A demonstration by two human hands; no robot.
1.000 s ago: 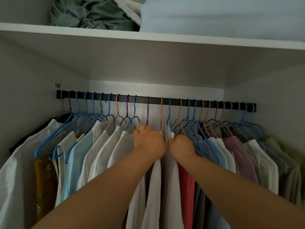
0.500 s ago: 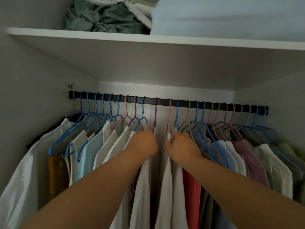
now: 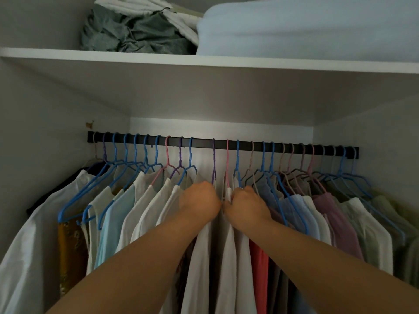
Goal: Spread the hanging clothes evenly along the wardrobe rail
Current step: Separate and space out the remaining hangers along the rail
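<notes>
A black rail (image 3: 204, 142) runs across the wardrobe, hung with several blue, pink and purple hangers carrying shirts. My left hand (image 3: 199, 200) grips the shoulder of a white garment (image 3: 199, 257) under the purple hanger (image 3: 213, 164) near the middle. My right hand (image 3: 246, 206) grips the neighbouring white garment (image 3: 229, 257) under the pink hanger (image 3: 227, 164). The two fists are almost touching. White and pale blue shirts (image 3: 118, 223) hang to the left. Blue, mauve (image 3: 335, 218) and pale green ones hang to the right.
A white shelf (image 3: 204, 62) sits above the rail, holding a crumpled grey-green cloth (image 3: 136, 32) and a folded pale blue blanket (image 3: 306, 30). Wardrobe walls close in on both sides. A red garment (image 3: 258, 268) hangs below my right hand.
The camera view has shifted so the rail sits further right. The purple and pink hangers have drawn apart from the blue hanger on their left, and both hands stay on the middle garments.
</notes>
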